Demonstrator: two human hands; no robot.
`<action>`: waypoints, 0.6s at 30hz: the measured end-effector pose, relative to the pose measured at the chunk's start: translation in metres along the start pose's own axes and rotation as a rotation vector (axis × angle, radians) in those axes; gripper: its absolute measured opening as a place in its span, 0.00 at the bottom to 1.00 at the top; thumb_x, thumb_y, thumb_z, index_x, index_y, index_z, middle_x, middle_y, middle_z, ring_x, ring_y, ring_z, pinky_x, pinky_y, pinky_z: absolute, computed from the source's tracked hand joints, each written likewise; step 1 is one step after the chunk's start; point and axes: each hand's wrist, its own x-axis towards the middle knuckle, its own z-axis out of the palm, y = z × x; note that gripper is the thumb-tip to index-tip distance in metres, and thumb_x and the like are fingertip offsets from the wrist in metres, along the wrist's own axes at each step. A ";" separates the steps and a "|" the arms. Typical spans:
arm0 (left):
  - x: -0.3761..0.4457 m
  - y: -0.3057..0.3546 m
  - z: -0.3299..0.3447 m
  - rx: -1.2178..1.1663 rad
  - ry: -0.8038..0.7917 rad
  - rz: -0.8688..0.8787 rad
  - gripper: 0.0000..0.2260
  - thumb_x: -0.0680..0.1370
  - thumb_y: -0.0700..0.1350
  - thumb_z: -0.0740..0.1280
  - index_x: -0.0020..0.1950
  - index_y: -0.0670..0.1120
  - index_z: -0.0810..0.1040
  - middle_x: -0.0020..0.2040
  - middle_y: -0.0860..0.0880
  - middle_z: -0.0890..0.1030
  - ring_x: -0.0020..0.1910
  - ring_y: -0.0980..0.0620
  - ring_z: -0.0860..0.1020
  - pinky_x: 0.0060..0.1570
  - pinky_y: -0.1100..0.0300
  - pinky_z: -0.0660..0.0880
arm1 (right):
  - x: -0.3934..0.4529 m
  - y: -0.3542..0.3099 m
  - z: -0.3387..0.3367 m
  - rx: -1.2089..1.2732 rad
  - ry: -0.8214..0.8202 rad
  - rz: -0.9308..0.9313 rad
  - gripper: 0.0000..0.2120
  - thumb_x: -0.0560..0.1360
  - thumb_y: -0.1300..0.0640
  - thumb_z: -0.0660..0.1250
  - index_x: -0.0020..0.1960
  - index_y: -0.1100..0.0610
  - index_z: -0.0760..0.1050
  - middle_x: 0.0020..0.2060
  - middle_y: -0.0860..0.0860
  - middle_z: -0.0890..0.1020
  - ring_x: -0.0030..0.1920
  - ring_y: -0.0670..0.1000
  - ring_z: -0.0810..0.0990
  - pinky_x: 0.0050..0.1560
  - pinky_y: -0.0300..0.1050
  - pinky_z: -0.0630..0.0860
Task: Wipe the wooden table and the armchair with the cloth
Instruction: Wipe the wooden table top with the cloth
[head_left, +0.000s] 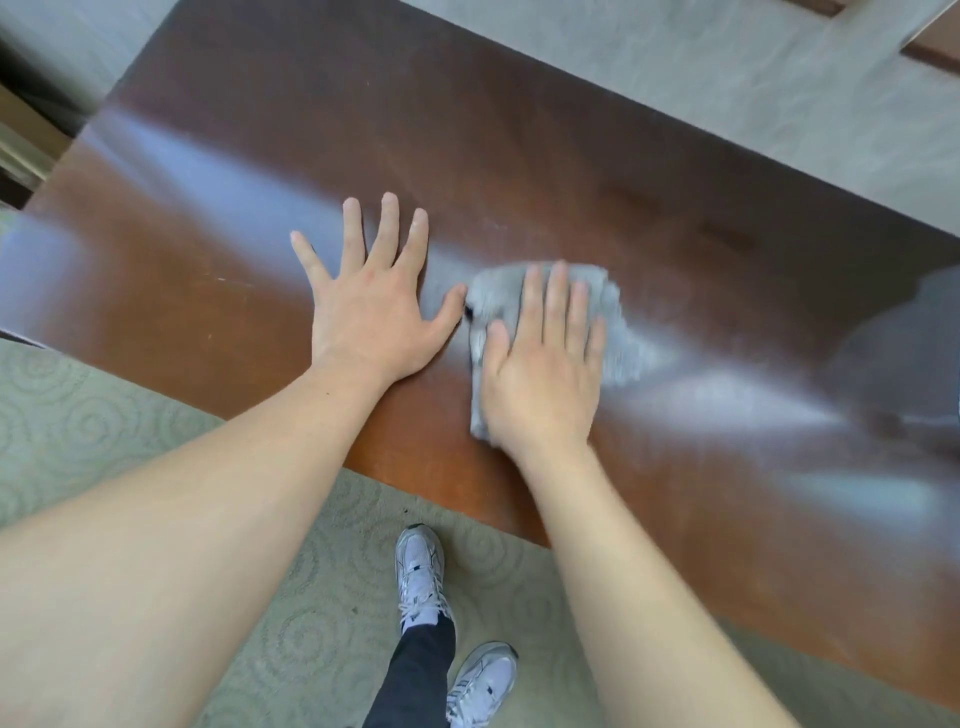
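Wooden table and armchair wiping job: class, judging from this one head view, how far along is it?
Done: nothing can be confirmed as wiped; glare hides it. In hand: the right hand presses the grey cloth flat on the wooden table, while the left hand rests spread beside it. Left: the rest of the tabletop, and the armchair, which is not clearly in view.

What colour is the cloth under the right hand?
Grey: the cloth lies flat under the right hand on the wooden table, shown in the head view.
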 end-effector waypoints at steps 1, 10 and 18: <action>0.001 0.000 0.002 0.006 0.008 0.001 0.37 0.79 0.69 0.43 0.83 0.51 0.51 0.83 0.47 0.52 0.82 0.40 0.46 0.71 0.23 0.47 | 0.030 -0.001 -0.003 -0.014 0.004 -0.013 0.30 0.84 0.44 0.47 0.82 0.54 0.46 0.82 0.51 0.48 0.81 0.53 0.43 0.80 0.55 0.43; 0.000 0.001 0.004 -0.010 0.007 0.004 0.37 0.79 0.70 0.43 0.83 0.51 0.51 0.83 0.47 0.51 0.82 0.40 0.45 0.71 0.23 0.45 | 0.154 -0.005 -0.030 -0.060 -0.083 -0.206 0.29 0.85 0.45 0.45 0.82 0.54 0.45 0.82 0.53 0.47 0.81 0.54 0.42 0.80 0.54 0.41; 0.001 0.001 0.003 -0.010 -0.015 0.006 0.37 0.79 0.69 0.44 0.83 0.50 0.52 0.83 0.46 0.52 0.81 0.39 0.47 0.69 0.22 0.47 | -0.023 0.028 -0.015 -0.032 -0.105 -0.164 0.31 0.83 0.43 0.44 0.82 0.54 0.46 0.82 0.51 0.46 0.81 0.51 0.40 0.80 0.54 0.43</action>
